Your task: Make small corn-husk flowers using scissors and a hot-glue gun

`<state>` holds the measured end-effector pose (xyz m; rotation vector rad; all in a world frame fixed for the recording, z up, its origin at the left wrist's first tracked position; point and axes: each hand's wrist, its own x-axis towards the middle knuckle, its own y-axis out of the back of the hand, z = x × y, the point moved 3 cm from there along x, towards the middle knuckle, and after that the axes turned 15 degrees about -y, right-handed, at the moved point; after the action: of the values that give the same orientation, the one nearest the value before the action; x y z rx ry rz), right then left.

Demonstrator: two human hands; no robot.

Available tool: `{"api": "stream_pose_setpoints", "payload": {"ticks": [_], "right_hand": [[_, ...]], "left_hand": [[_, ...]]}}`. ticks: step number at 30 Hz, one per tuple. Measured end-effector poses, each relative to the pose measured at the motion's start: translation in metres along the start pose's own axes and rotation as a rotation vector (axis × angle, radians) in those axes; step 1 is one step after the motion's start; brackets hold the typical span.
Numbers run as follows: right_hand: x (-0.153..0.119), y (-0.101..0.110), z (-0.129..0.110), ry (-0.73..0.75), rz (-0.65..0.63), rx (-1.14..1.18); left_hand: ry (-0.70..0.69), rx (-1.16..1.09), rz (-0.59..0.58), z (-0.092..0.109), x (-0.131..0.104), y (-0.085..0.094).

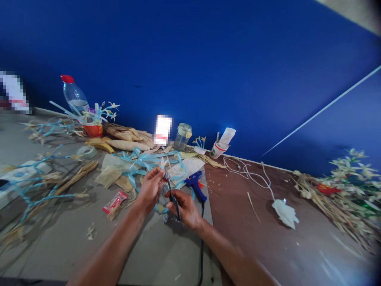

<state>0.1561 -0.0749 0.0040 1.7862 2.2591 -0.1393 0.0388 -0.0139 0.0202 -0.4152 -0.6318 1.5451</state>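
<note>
In the middle of the head view, my left hand pinches a small pale flower-like piece with pointed tips. My right hand is closed around dark-handled scissors. Their blades reach up and left to the fingertips of my left hand, close by the pale piece; whether they touch it I cannot tell. Loops of light blue ribbon lie behind and around both hands. A blue glue gun rests just right of my right hand, its black cord running toward me.
Dried husks, a clear jar and a paper cup stand along the blue wall. Blue-wrapped stems lie left, near a red cup and a water bottle. A white cable and a flower bunch are right.
</note>
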Motion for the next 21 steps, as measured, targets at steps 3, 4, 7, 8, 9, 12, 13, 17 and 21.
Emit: {"api": "stream_pose_setpoints", "payload": {"ticks": [3, 4, 7, 8, 9, 12, 13, 17, 21], "right_hand": [[-0.0017, -0.0008, -0.0019, 0.016, 0.018, -0.024], [-0.0023, -0.0012, -0.0028, 0.016, 0.019, -0.025], [-0.0032, -0.0020, -0.0045, 0.014, 0.014, -0.022], [-0.0032, -0.0020, -0.0044, 0.012, 0.013, -0.023], [-0.0031, -0.0019, -0.0039, 0.012, 0.012, -0.029], [-0.0027, -0.0010, -0.0016, 0.023, 0.019, -0.063], [-0.0026, -0.0005, -0.0010, 0.030, 0.021, -0.075], [-0.0034, 0.0009, -0.0003, 0.058, 0.035, -0.102], [-0.0045, 0.0005, -0.0021, 0.079, 0.036, -0.124]], "left_hand": [[-0.015, 0.007, 0.019, -0.0001, -0.0009, -0.0010], [-0.022, 0.008, 0.028, -0.0004, -0.0011, -0.0010], [-0.036, 0.018, 0.042, -0.0026, -0.0016, -0.0002], [-0.038, 0.023, 0.040, -0.0036, -0.0017, 0.0002], [-0.039, 0.028, 0.036, -0.0045, -0.0018, 0.0007], [-0.047, 0.038, 0.034, -0.0065, -0.0015, 0.0021], [-0.054, 0.038, 0.035, -0.0068, -0.0013, 0.0024], [-0.069, 0.036, 0.037, -0.0070, -0.0005, 0.0028], [-0.053, 0.025, 0.045, -0.0069, -0.0009, 0.0027]]}}
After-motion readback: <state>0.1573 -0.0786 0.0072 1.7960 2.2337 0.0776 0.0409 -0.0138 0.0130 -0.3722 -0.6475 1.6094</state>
